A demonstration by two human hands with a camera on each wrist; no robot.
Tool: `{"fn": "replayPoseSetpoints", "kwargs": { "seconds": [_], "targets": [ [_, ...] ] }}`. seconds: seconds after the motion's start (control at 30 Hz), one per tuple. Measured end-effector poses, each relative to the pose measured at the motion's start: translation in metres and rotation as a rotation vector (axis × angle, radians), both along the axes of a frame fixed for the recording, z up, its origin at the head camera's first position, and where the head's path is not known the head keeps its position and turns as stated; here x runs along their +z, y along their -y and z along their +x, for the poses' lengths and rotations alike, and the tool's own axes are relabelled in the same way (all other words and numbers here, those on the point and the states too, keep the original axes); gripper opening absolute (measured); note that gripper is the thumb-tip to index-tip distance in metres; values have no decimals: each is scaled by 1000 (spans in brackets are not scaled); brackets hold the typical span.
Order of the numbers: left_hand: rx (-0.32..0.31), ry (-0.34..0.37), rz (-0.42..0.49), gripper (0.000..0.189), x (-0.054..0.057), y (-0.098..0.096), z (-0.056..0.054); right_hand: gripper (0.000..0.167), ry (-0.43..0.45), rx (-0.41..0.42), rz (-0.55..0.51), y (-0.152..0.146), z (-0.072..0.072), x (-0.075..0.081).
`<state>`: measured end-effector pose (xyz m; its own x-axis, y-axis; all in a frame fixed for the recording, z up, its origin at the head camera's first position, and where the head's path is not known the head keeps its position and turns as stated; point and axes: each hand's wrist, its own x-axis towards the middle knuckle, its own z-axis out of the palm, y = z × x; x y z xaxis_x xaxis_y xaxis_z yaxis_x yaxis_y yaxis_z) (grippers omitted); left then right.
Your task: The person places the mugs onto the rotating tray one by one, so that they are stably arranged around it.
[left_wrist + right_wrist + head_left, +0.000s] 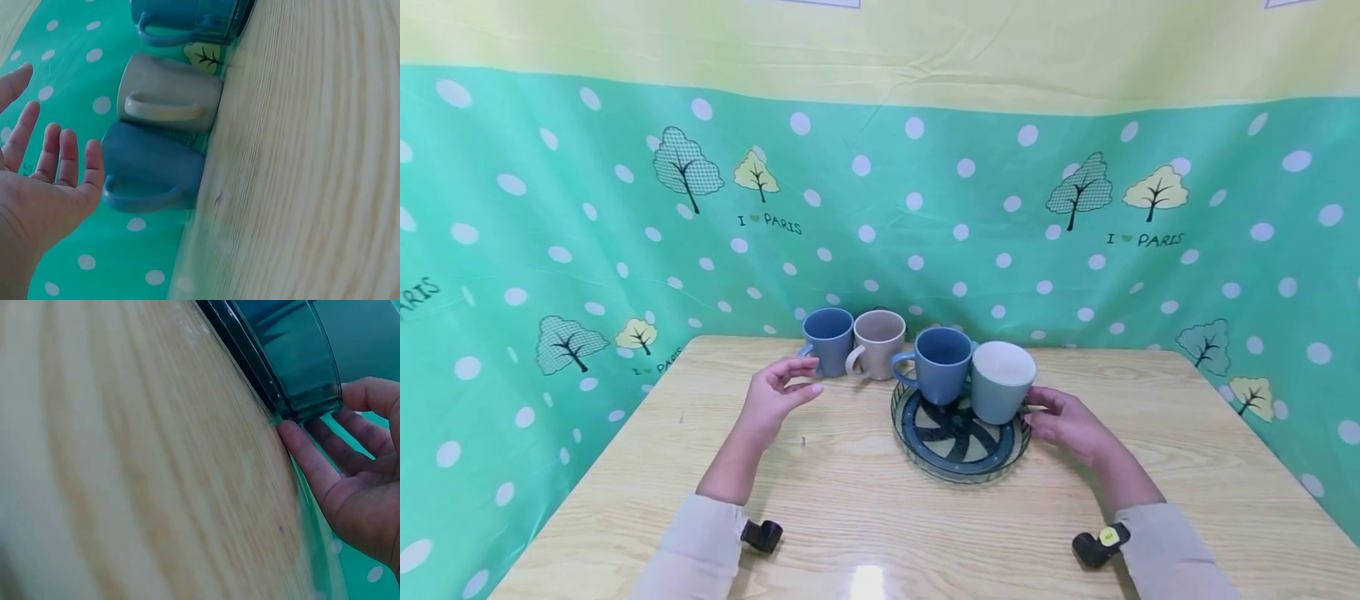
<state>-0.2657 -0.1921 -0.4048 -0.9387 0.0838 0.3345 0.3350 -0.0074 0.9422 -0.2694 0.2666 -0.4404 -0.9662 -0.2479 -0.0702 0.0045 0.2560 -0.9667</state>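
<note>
Background: dotted green-and-yellow cloth [895,192], printed with trees. Below: wood-grained table [850,508]. Right of centre, toward the far edge: round, clear-walled tray [961,477], flat on the table, with a dark pinwheel pattern visible in the near half. Upright on the tray's far half, just beside each other: dark blue mug [943,372] at left, pale grey-green mug [998,393] at right. Upright on the table, left of the tray: beige mug [883,354] and, just beside and farther left, second blue mug [835,354], both handles turned to the left and near. Apparent progress: two mugs on the tray, two off — judged by that count, roughly halfway, with the beige and second blue mugs outstanding. Right hand [1063,421]: at the tray's right side, beside the grey-green mug; fingers lightly bent, thumb at the tray's base edge, forefinger near the wall; firm grip or mere touch — cannot tell. Left hand [777,393]: fingers apart and relaxed near the second blue mug's handle, nothing held, contact unclear. Smallest: black wrist cameras [763,536], one at each sleeve cuff.
</note>
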Motion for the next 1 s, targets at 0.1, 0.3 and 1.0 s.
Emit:
{"fn": "replayPoseSetpoints", "kwargs": {
  "seconds": [0.1,0.3,1.0],
  "targets": [
    [31,6,3,44,-1,2,-2,66,4,-8,12,1,1,1],
    [100,23,30,45,0,5,-7,67,5,-16,1,2,4,1],
    [250,78,40,45,-2,13,-22,63,16,-95,-60,7,19,-1]
  ]
}}
